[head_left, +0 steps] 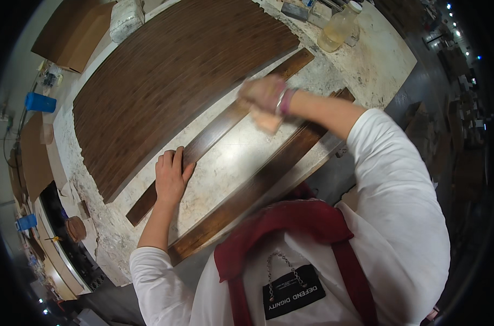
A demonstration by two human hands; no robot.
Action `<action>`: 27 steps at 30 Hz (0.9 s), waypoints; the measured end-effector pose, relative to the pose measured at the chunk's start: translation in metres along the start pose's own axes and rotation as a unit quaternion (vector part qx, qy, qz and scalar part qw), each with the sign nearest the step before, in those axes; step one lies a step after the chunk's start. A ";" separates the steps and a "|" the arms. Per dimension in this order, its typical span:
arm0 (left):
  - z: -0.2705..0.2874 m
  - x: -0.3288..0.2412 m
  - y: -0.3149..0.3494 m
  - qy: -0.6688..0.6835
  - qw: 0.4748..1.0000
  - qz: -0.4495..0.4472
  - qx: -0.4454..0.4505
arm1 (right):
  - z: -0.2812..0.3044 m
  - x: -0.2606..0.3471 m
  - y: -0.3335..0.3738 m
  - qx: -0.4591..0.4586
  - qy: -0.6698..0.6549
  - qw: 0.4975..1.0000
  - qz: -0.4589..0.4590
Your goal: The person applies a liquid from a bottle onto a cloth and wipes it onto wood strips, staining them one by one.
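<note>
The left hand [170,176] lies flat and open on a dark wood strip [220,133]. Farther right, the right hand [264,95] grips a tan cloth pad [267,120] against it.

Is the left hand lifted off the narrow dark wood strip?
No, the left hand lies flat on the narrow dark wood strip, pressing it onto the table.

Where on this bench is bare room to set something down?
Bare speckled benchtop shows between the narrow wood strip under both hands and the nearer long strip. More lies at the far right corner, beside the plastic bottle. The wide panel of dark slats fills the left.
</note>
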State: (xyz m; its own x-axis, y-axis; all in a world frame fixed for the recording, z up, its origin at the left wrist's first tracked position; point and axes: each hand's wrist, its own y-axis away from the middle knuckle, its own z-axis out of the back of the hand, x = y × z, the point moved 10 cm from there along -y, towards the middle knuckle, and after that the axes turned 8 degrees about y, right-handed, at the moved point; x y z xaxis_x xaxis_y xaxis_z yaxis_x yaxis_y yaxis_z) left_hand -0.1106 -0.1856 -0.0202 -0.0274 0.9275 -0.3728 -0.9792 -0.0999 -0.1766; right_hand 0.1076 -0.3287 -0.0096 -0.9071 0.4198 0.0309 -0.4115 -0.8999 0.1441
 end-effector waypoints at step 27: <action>0.080 -0.077 0.057 0.090 0.994 0.034 0.042 | 0.141 -0.231 0.253 -0.460 -0.325 0.783 -0.263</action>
State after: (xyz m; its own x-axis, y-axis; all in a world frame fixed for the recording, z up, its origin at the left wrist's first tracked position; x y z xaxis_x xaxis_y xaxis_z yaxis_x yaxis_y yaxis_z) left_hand -0.1807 -0.2342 0.0713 -0.0655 0.8393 -0.5398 -0.9897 -0.1236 -0.0720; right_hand 0.2255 -0.6364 0.1587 -0.4772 0.4631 0.7468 -0.8738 -0.1601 -0.4591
